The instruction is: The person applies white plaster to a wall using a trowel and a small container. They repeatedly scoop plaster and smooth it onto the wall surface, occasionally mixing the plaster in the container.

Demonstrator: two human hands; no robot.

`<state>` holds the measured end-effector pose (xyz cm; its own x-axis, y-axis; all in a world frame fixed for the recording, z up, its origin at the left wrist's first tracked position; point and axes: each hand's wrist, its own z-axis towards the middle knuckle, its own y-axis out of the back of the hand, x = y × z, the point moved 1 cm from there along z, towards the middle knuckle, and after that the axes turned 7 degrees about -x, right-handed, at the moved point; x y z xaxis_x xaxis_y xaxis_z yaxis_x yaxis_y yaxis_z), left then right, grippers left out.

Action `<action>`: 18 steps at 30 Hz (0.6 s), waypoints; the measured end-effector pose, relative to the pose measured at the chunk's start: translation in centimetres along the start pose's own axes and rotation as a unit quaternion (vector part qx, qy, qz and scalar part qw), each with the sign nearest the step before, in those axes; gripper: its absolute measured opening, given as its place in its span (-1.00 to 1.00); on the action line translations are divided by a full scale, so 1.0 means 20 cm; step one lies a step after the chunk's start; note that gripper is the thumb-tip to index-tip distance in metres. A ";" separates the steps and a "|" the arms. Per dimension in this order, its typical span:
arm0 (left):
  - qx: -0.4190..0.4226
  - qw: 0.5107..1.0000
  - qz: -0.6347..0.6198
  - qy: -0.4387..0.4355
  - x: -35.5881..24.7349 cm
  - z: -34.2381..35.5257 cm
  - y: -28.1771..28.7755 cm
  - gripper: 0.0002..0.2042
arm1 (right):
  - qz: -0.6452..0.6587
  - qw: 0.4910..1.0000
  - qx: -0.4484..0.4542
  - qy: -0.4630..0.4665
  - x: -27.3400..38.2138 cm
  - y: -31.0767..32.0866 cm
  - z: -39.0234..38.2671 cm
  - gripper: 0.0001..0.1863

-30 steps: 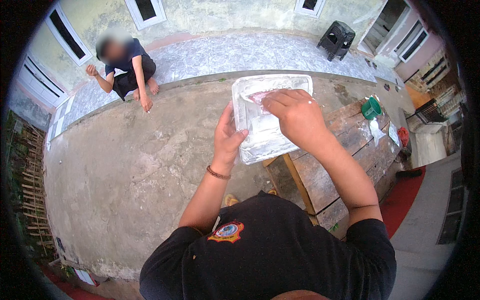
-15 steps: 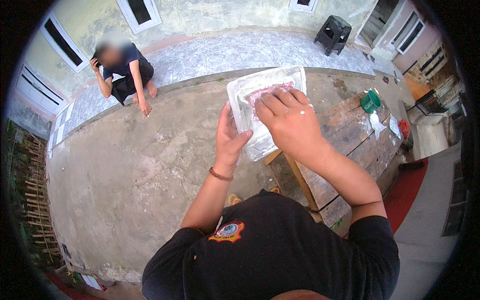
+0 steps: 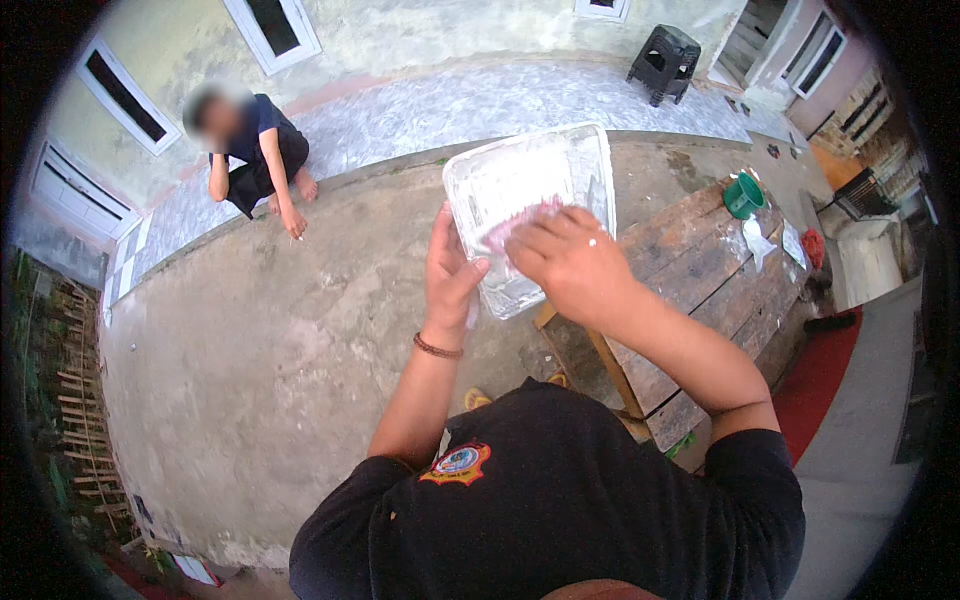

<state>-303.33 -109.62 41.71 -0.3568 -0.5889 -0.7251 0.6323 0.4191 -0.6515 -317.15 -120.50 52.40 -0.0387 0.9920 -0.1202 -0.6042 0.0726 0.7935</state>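
A shallow rectangular plastic tray point(image 3: 540, 165), whitish and smeared with white stuff, is held up tilted in front of my chest. My left hand point(image 3: 452, 275) grips it by its left edge, thumb on the near side and fingers behind. Pressed against the tray's inner face, my right hand point(image 3: 570, 260) bunches its fingers round a soft pink and white scrubbing pad or cloth point(image 3: 512, 230); its exact kind is hard to make out. White specks dot the back of that hand.
On the right stands a worn wooden table point(image 3: 690, 270) bearing a green plastic cup point(image 3: 743, 196), a white piece of plastic point(image 3: 757, 245) and a red bundle point(image 3: 813, 249). A person point(image 3: 255, 155) squats on the tiled ledge at far left. A black stool point(image 3: 665, 65) stands at the back.
My right hand and the pink pad have slid down and a little left across the tray, baring its upper part. The squatting person's raised hand and head have shifted.
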 end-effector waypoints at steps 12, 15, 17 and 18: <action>-0.021 0.999 -0.014 -0.020 -0.05 0.02 -0.02 -0.10 | 0.080 0.996 -0.025 -0.026 -0.09 -0.01 -0.15 -0.67; -0.021 1.000 -0.016 -0.006 -0.04 0.01 -0.02 -0.12 | 0.056 0.989 -0.063 -0.119 -0.10 -0.02 -0.14 -0.64; -0.030 0.999 -0.031 -0.009 -0.04 0.02 -0.02 -0.12 | 0.064 0.994 -0.049 -0.071 -0.09 -0.03 -0.15 -0.64; -0.036 0.999 -0.037 -0.010 -0.04 0.02 -0.02 -0.12 | 0.069 0.995 -0.024 -0.067 -0.08 -0.03 -0.15 -0.64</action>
<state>-303.02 -109.56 42.58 -0.3855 -0.6336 -0.6707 0.5540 0.4223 -0.7174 -319.11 -122.49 50.23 -0.0185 0.9973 0.0707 -0.6381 -0.0662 0.7671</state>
